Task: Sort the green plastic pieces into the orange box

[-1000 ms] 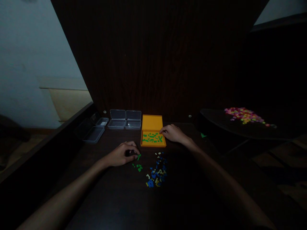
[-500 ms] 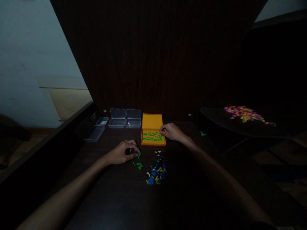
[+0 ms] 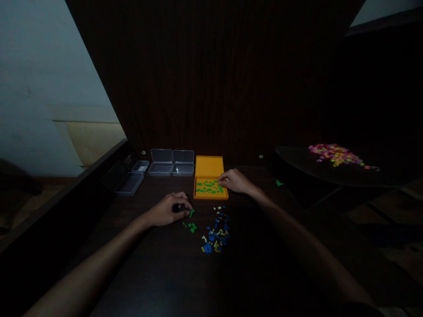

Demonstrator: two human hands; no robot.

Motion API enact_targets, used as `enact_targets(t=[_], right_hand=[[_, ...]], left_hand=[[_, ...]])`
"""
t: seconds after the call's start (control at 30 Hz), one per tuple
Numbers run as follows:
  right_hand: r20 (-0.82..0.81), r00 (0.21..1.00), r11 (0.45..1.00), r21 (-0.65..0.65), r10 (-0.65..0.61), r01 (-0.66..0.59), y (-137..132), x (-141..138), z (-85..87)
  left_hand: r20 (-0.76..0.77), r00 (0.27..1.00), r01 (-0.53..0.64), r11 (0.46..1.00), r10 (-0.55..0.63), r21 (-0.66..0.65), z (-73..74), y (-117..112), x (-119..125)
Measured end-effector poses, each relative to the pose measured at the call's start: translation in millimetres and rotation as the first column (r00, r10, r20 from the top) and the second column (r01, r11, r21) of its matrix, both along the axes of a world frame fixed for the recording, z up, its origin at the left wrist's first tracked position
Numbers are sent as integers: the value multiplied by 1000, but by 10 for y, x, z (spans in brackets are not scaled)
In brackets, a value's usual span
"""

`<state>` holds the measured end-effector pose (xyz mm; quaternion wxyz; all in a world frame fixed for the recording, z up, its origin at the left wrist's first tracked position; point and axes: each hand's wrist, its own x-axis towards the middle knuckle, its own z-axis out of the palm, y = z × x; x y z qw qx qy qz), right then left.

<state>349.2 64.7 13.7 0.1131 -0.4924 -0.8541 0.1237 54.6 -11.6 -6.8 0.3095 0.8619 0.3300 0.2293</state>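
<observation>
In the head view, my left hand (image 3: 170, 209) rests on the dark table, thumb and fingers curled together at a small green toy brick (image 3: 191, 213). Just below it lie several loose green bricks (image 3: 191, 227). My right hand (image 3: 233, 181) reaches over the right side of an open orange box (image 3: 210, 197). Its fingers are pinched low over the green bricks (image 3: 209, 186) spread inside; whatever is between the fingertips is too small to make out. In front of the box is a scattered pile of blue, cream and yellow bricks (image 3: 216, 235).
Two clear plastic cases (image 3: 161, 169) with raised lids stand left of the box, and more clear cases (image 3: 130, 183) sit farther left by the table's side board (image 3: 66, 193). At right, a dark shelf (image 3: 297, 169) holds a heap of pink and yellow pieces (image 3: 337, 155).
Both hands and the bricks look almost unchanged. The whole view has shifted very slightly.
</observation>
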Motion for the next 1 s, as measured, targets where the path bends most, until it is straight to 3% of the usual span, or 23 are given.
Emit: enact_targets(t=[0.27,0.6,1.0], right_hand=[[-31,999,1000,3,-11,11,38,60,41],[103,994,998,-40,49,-45,20,75,73],[116,993,1000,-5,24,-24,39,73,56]], left_hand=[[3,1000,2,1000,-2,6,0,-6,2],[-12,1000,-3,1000,3,9,-5,-3,-3],[-5,1000,-5,1000,6,8,-2,-4,1]])
